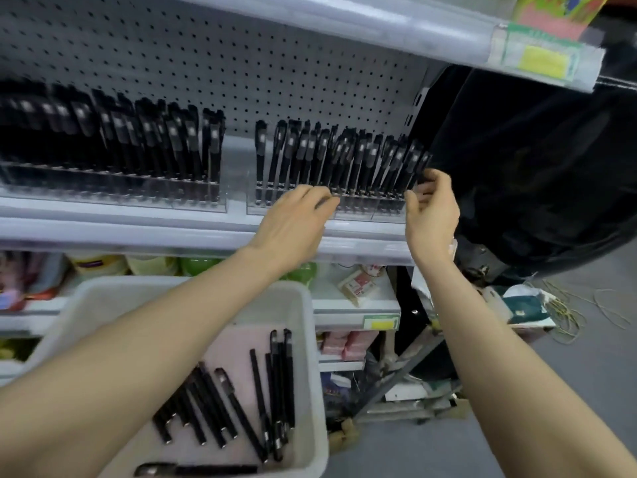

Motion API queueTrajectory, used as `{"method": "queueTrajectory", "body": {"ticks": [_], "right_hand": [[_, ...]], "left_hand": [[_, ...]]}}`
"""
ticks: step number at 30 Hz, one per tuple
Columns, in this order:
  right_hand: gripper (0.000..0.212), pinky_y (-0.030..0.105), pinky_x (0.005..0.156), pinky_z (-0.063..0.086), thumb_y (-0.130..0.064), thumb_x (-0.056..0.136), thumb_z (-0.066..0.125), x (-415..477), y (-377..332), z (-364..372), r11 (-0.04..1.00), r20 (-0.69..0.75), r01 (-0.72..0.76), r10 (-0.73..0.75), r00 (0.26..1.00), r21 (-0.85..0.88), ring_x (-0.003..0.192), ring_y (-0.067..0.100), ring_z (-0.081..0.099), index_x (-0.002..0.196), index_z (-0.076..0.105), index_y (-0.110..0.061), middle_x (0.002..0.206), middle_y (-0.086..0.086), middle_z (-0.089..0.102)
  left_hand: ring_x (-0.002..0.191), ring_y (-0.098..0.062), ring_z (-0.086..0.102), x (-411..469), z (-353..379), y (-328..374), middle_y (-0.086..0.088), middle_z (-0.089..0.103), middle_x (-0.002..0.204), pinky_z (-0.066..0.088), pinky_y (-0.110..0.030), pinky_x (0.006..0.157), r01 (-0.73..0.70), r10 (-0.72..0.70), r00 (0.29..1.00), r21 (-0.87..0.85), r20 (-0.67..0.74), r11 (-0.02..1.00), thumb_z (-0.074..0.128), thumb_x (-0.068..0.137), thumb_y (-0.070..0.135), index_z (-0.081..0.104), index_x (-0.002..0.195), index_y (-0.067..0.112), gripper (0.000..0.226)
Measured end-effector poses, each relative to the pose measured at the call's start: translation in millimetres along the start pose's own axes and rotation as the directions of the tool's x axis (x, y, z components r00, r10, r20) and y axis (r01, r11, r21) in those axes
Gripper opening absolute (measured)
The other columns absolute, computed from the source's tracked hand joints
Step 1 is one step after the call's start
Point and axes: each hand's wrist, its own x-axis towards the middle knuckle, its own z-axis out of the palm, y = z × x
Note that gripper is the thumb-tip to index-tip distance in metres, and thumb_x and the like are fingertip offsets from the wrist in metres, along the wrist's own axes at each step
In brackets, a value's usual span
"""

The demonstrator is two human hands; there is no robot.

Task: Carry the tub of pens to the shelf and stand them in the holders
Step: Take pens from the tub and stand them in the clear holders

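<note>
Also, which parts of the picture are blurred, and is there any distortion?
Head view: the pens in the left holder smear into dark streaks; the price label is unreadable; the pens in the tub look sharper; the shelf edge runs tilted under the wide lens.

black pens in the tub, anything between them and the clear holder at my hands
Only the left forearm crosses above the white plastic tub; the clear plastic holder is crowded with standing black pens.
</note>
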Motion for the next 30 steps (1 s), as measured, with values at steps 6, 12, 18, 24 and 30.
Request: {"method": "queueTrajectory", "body": {"ticks": [6, 12, 18, 24, 30], "right_hand": [[0.016, 0.028, 0.075, 0.05, -0.016, 0.093, 0.061, -104, -57, 39, 0.994, 0.228, 0.104, -0.111, 0.967, 0.042, 0.079, 0.012, 0.059, 0.109, 0.065, -0.015, 0.095, 0.0, 0.067], [0.013, 0.024, 0.076, 0.05, -0.011, 0.085, 0.07, -226, -97, 86, 0.984, 0.699, 0.159, -0.171, 0.695, 0.083, 0.073, 0.014, 0.061, 0.098, 0.071, -0.015, 0.09, 0.004, 0.07], [0.026, 0.036, 0.092, 0.047, -0.017, 0.089, 0.067, -265, -103, 108, 0.838, 0.884, 0.53, -0.341, 0.319, 0.131, 0.104, 0.024, 0.06, 0.115, 0.068, -0.021, 0.112, 0.003, 0.064], [0.039, 0.036, 0.096, 0.047, -0.036, 0.094, 0.06, -291, -97, 118, 0.629, 0.862, 0.718, -0.501, 0.081, 0.298, 0.113, 0.027, 0.053, 0.132, 0.059, -0.031, 0.139, 0.007, 0.051], [0.028, 0.04, 0.075, 0.053, -0.034, 0.091, 0.062, -285, -96, 125, 0.68, 0.897, 0.727, -0.375, 0.234, 0.094, 0.096, 0.03, 0.059, 0.115, 0.068, -0.022, 0.108, 0.007, 0.06]], "left_hand": [[0.115, -0.032, 0.05, -92, -36, -74, -0.01, 0.056, 0.127, 0.05, -0.044, 0.084, 0.07, -0.07, 0.997, -0.037, -0.017, 0.997, 0.065, 0.087, 0.009, 0.057, 0.132, 0.011, 0.046], [0.096, -0.029, 0.058, -184, -35, -133, -0.006, 0.063, 0.107, 0.048, -0.039, 0.08, 0.062, -0.051, 0.991, -0.089, 0.121, 0.994, 0.066, 0.086, 0.011, 0.069, 0.117, 0.012, 0.031], [0.112, -0.032, 0.051, -216, -21, -157, -0.009, 0.055, 0.125, 0.047, -0.044, 0.09, 0.191, -0.168, 0.953, -0.069, 0.251, 0.979, 0.056, 0.093, 0.017, 0.045, 0.144, 0.019, 0.051], [0.111, -0.032, 0.049, -216, -12, -154, -0.011, 0.054, 0.121, 0.043, -0.041, 0.091, 0.174, -0.175, 0.951, 0.028, 0.256, 0.984, 0.062, 0.086, 0.007, 0.037, 0.146, 0.018, 0.066], [0.113, -0.033, 0.047, -218, -10, -155, -0.012, 0.052, 0.122, 0.041, -0.042, 0.094, 0.168, -0.175, 0.947, 0.051, 0.271, 0.985, 0.06, 0.086, 0.006, 0.035, 0.147, 0.016, 0.066]]}}
